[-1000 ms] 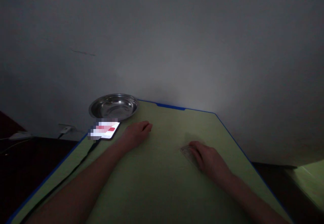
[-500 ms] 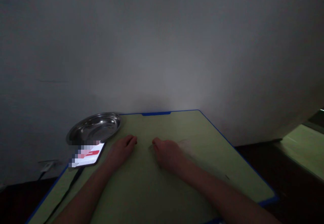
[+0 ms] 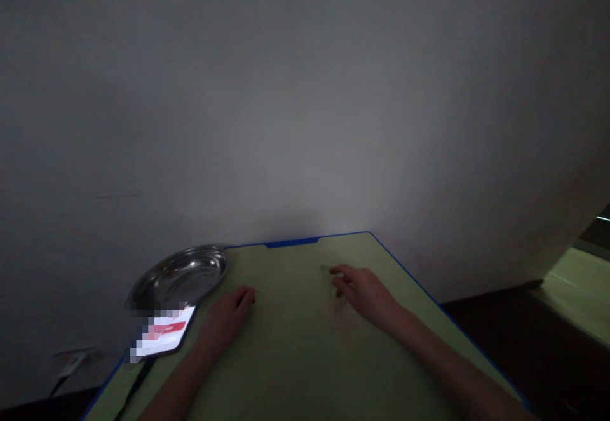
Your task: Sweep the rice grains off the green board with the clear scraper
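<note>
My left hand [image 3: 227,316] rests on the pale green table [image 3: 286,351], its fingers curled together. What they hold, if anything, is hidden. Beside it, to the left, lies a phone [image 3: 164,335] with a lit screen, partly blurred out. Farther right, my right hand [image 3: 365,291] is over the table with thumb and forefinger apart. A faint, pale sliver [image 3: 325,268] shows at its fingertips; I cannot tell what it is or whether the fingers touch it. Thin grey smudges [image 3: 340,310] mark the tabletop beneath that hand.
A shiny oval metal basin [image 3: 190,275] stands at the table's back left, just behind the phone. Blue trim edges the table, which backs onto a grey wall [image 3: 305,122]. A dark cable [image 3: 136,386] runs from the phone. Another pale surface [image 3: 579,287] stands at far right.
My right hand has moved right, away from the left hand, and its fingers have opened. My left hand has stayed in place beside the phone. The view has tilted up slightly.
</note>
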{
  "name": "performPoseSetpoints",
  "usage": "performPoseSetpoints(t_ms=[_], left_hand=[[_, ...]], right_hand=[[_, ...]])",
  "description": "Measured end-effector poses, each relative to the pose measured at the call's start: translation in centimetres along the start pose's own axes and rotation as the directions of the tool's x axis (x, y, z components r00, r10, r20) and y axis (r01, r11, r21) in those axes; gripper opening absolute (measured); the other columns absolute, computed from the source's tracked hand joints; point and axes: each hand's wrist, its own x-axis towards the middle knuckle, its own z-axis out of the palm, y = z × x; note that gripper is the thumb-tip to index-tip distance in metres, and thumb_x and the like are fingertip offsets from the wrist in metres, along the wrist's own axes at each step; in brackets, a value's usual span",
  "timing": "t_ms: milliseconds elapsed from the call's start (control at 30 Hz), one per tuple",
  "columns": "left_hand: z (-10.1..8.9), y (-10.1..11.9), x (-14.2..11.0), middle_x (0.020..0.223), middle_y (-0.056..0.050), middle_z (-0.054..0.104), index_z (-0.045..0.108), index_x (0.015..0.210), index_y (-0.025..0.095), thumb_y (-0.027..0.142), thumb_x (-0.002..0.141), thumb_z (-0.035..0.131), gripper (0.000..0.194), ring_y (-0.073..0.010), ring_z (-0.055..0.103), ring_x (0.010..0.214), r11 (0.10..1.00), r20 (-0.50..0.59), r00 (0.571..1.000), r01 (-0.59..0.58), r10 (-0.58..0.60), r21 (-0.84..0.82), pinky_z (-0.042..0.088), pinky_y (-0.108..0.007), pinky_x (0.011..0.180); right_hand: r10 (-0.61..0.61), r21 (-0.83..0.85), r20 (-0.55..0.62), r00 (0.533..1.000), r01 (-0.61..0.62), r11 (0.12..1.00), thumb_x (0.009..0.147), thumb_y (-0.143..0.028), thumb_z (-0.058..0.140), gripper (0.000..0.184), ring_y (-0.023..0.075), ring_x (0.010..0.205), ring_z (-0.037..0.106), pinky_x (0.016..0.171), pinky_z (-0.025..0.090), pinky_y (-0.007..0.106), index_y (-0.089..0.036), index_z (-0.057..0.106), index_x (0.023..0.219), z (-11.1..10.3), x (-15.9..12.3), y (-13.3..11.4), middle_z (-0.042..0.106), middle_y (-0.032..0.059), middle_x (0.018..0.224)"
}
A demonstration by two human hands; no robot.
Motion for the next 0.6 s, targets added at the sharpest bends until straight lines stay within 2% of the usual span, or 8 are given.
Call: performPoseSetpoints(t_ms=[100,167,200,333,467,600], left_hand=[[0.0,0.0,0.0,0.082,-0.006,0.068,0.058,0.077,0.02,0.039,0.087,0.032,0.033,-0.0228,0.063,0.079,1.0,0.019,1.0,0.02,-0.02,-0.008,0.042,-0.031,0.069],[0.1,-0.2,0.1,0.082,-0.006,0.067,0.057,0.078,0.02,0.04,0.088,0.032,0.033,-0.0228,0.062,0.079,1.0,0.033,0.999,0.012,-0.012,-0.004,0.041,-0.032,0.069],[0.2,-0.3,0.2,0.082,-0.006,0.067,0.056,0.077,0.02,0.041,0.088,0.032,0.034,-0.0228,0.062,0.079,1.0,0.038,0.999,0.004,-0.004,0.0,0.041,-0.032,0.069],[0.5,-0.7,0.6,0.078,-0.005,0.066,0.054,0.074,0.021,0.042,0.088,0.032,0.034,-0.0219,0.061,0.074,1.0,0.038,0.999,-0.003,0.002,0.023,0.039,-0.031,0.064],[0.8,-1.0,0.8,0.076,-0.004,0.066,0.055,0.072,0.021,0.043,0.087,0.032,0.036,-0.0208,0.062,0.073,1.0,0.044,0.999,-0.014,0.013,0.017,0.039,-0.03,0.064],[0.9,-1.6,1.1,0.082,-0.004,0.069,0.06,0.078,0.021,0.043,0.086,0.033,0.037,-0.0213,0.063,0.08,1.0,0.043,0.999,0.018,-0.018,0.006,0.041,-0.029,0.069]], right_hand=[[-0.016,0.028,-0.017,1.0,0.016,0.999,0.095,-0.027,0.043,0.027,0.0186,0.078,0.07,0.074,0.05,0.028,-0.021,0.064,0.11,-2.9,-2.4,1.5,0.075,0.0036,0.084],[-0.048,-0.027,-0.018,0.999,0.048,0.999,0.092,-0.025,0.046,0.026,0.0229,0.087,0.069,0.077,0.049,0.033,-0.023,0.067,0.107,-4.1,-4.8,2.5,0.074,0.0059,0.092],[-0.048,-0.049,0.011,0.999,0.048,0.998,0.092,-0.023,0.046,0.026,0.0231,0.089,0.068,0.077,0.049,0.034,-0.025,0.068,0.105,-4.3,-6.0,3.0,0.073,0.0063,0.096],[-0.007,-0.071,0.21,0.978,0.022,0.997,0.09,-0.02,0.051,0.019,0.0194,0.081,0.065,0.072,0.048,0.031,-0.026,0.069,0.084,-3.8,-9.5,4.0,0.069,0.0032,0.088],[0.034,-0.088,0.296,0.954,-0.009,0.996,0.086,-0.014,0.056,0.015,0.0197,0.084,0.063,0.075,0.046,0.031,-0.023,0.068,0.082,-2.2,-9.1,3.6,0.067,0.0033,0.089],[-0.03,-0.073,0.334,0.942,0.058,0.996,0.083,-0.015,0.06,0.012,0.021,0.085,0.063,0.075,0.045,0.031,-0.021,0.07,0.085,-0.9,-5.7,2.5,0.067,0.0042,0.089]])
